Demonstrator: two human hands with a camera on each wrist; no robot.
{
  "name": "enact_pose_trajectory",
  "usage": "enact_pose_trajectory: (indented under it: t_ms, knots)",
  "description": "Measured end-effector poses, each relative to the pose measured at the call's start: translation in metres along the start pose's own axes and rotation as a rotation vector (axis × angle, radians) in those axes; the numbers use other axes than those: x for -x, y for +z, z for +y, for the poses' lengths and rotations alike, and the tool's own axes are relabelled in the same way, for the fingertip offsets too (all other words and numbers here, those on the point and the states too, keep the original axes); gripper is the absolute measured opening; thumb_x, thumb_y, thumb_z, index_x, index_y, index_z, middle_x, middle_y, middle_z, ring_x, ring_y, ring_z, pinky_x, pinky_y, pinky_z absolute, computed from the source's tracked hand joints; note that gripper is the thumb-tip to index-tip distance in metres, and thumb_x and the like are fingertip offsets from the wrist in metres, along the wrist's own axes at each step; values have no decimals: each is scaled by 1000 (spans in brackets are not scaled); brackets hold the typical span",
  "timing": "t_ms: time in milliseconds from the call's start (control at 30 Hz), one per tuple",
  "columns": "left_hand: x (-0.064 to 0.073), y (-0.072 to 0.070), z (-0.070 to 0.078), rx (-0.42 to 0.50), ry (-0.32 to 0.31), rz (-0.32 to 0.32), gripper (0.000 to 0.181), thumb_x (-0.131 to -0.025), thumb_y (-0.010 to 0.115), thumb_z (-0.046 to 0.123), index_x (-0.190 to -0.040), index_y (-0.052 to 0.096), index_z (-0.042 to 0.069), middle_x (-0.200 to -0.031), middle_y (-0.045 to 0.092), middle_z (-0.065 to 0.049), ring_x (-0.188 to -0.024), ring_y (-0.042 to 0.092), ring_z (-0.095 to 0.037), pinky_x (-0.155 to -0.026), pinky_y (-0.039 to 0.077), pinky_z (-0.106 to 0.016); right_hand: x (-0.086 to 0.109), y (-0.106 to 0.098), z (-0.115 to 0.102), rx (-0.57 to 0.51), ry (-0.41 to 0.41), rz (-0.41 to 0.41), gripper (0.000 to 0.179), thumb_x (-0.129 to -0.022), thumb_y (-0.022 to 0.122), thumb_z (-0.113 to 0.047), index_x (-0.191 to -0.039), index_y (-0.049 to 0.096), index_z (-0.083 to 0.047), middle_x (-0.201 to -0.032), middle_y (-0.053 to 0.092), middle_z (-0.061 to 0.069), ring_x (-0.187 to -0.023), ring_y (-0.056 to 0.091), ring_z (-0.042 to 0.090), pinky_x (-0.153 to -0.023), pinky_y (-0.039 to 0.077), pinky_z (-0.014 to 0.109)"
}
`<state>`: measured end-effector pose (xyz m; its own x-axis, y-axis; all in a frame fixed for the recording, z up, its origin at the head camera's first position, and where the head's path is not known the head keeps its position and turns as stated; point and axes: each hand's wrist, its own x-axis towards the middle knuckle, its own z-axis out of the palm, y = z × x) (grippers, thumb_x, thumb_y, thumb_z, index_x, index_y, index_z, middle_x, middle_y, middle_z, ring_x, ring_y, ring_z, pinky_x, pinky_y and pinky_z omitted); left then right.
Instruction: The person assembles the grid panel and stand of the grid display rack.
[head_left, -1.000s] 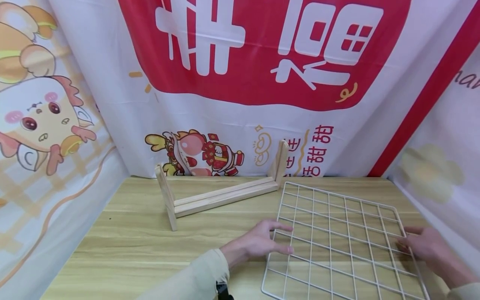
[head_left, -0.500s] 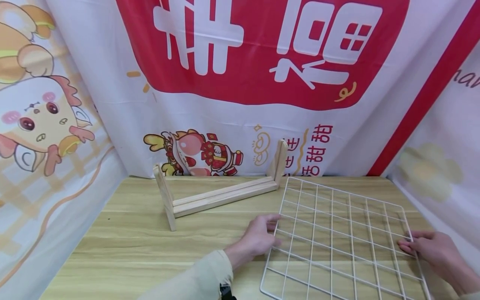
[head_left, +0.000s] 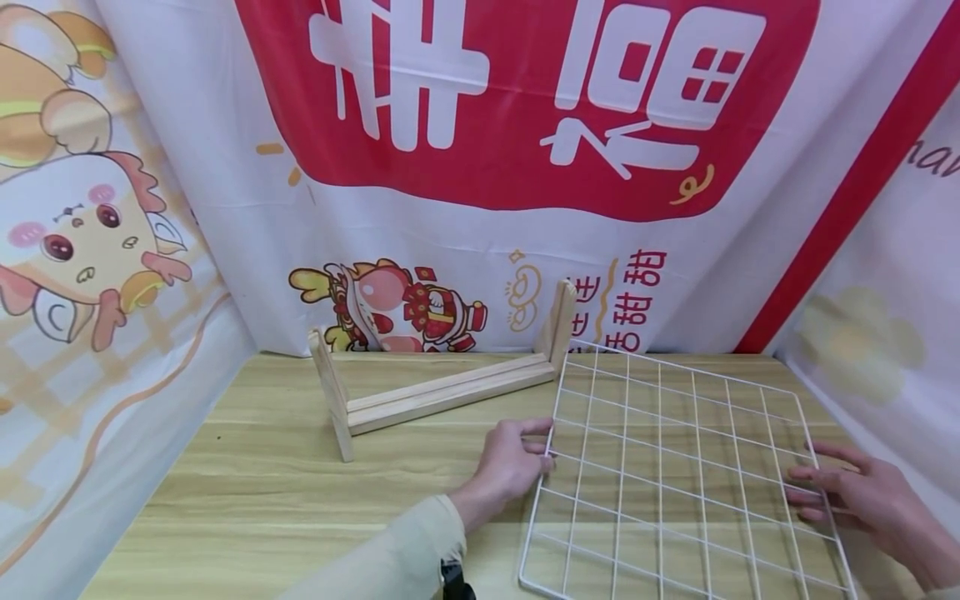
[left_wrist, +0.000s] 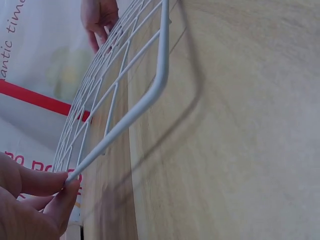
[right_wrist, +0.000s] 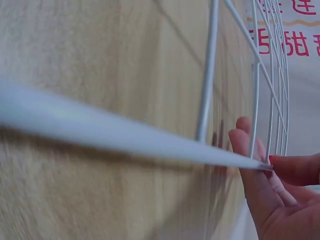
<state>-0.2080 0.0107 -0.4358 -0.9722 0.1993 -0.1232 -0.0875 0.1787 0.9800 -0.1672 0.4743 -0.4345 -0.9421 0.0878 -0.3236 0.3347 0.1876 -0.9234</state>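
A white wire grid panel (head_left: 661,482) is held slightly above the wooden table, its far side tilted up. My left hand (head_left: 506,465) pinches the panel's left edge; in the left wrist view the thumb and a finger (left_wrist: 62,202) meet on the rim wire. At the right edge, my right hand (head_left: 877,504) grips the rim, with the thumb on one side and the fingers (right_wrist: 260,195) on the other. Left of the panel's far corner stands a pale wooden frame (head_left: 450,397), with a long double bar between two upright end pieces.
The wooden table (head_left: 285,508) extends under everything. Printed cloth hangs behind (head_left: 465,192), at the left (head_left: 172,308) and at the right (head_left: 926,350). The panel's far left corner comes close to the wooden frame's right upright.
My left hand has gone from spread fingers over the panel's left edge to pinching it. The right hand has shifted its hold on the rim. The panel's far side has risen a little.
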Motion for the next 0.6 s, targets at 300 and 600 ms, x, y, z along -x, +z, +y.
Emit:
enact_pose_trajectory:
  t_ms: [300,600]
  knots:
    - [-4,-4,0,30,4,-30,66,-81,76,-17,-141,66,7,-141,71,-12,-98,79,-18,-81,68,-27,4,-13,4,-55,-18,-116,42,-114,46,-12,-104,58,-52,-104,83,-14,-91,83,23,-77,70,45]
    - [-1,-2,0,59,10,-35,65,-80,78,-16,-139,68,9,-140,72,-10,-95,80,-18,-80,68,-28,3,-26,1,2,-7,-205,37,-115,43,-14,-104,70,-37,-105,81,-19,-94,81,14,-81,70,36]
